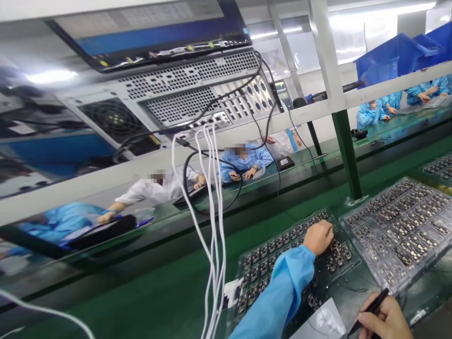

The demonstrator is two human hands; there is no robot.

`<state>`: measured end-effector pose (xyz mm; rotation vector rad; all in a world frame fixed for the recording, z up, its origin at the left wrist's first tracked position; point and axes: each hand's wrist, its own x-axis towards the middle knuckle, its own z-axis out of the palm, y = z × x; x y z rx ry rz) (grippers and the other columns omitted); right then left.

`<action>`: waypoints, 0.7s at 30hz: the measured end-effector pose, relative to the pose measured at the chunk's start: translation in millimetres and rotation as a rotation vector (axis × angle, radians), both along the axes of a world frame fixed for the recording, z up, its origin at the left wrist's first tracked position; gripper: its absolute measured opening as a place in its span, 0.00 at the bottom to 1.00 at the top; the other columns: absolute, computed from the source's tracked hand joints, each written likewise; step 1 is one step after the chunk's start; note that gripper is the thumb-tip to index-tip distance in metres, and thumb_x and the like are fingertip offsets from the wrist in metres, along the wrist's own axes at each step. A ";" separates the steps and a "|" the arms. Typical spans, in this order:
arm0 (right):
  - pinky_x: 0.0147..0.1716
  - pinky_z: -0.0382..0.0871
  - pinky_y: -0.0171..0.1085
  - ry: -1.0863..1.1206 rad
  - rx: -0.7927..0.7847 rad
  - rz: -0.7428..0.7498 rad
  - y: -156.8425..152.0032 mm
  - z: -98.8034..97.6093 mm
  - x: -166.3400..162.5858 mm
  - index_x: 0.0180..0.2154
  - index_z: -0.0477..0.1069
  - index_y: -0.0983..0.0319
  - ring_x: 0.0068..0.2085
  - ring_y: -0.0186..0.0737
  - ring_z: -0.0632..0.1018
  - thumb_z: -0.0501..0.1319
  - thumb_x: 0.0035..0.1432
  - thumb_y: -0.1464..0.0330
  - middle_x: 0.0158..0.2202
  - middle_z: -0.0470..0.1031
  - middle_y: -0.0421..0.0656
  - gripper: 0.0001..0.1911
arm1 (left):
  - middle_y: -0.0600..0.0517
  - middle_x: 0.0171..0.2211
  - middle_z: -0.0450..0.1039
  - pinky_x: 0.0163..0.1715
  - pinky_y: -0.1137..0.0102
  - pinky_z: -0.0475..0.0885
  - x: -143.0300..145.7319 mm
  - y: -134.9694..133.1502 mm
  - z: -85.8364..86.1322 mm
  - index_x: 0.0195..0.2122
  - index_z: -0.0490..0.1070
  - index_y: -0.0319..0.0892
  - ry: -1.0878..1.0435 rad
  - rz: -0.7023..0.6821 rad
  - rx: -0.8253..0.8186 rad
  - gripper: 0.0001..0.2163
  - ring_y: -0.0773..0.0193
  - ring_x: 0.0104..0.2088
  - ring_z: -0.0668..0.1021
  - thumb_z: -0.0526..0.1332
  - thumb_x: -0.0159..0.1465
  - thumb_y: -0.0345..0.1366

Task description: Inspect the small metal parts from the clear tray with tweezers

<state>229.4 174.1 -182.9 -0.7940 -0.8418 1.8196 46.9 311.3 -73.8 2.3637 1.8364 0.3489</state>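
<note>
My left hand (318, 237), in a light blue sleeve, reaches forward onto a dark tray of small electronic parts (268, 263) and rests on its far right portion with the fingers curled down onto the parts. What the fingers hold, if anything, is hidden. My right hand (383, 320) is at the bottom right edge, closed around thin black tweezers (370, 308) that point up and to the right. A small white paper (323, 322) lies just left of that hand.
A clear blister tray of similar parts (399, 230) lies to the right, another (439, 165) behind it. White and black cables (213, 212) hang from a computer case (176, 94) on a shelf. A green post (348, 153) stands behind. Several people in blue and white coats work across the green belt (141, 301).
</note>
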 end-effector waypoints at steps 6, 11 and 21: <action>0.17 0.67 0.32 -0.041 0.072 0.031 -2.4 6.8 10.8 0.26 0.71 0.62 0.16 0.39 0.74 0.69 0.44 0.57 0.15 0.75 0.42 0.16 | 0.47 0.32 0.74 0.23 0.73 0.70 -22.1 -47.2 60.1 0.37 0.67 0.37 -0.472 0.303 0.058 0.15 0.62 0.28 0.77 0.45 0.64 0.39; 0.19 0.67 0.31 -0.080 0.082 -0.032 -4.1 17.0 17.6 0.26 0.74 0.63 0.19 0.37 0.74 0.68 0.47 0.60 0.17 0.75 0.43 0.13 | 0.45 0.31 0.75 0.17 0.77 0.66 -21.6 -143.3 55.3 0.29 0.67 0.37 -1.183 0.458 -0.187 0.14 0.68 0.21 0.75 0.61 0.56 0.45; 0.20 0.72 0.34 -0.133 0.000 -0.053 -3.6 26.7 -27.3 0.27 0.73 0.64 0.22 0.40 0.77 0.70 0.45 0.62 0.22 0.78 0.44 0.13 | 0.50 0.24 0.72 0.18 0.76 0.69 13.8 -205.9 -48.5 0.35 0.71 0.33 -1.582 0.637 -0.469 0.17 0.65 0.21 0.76 0.67 0.46 0.35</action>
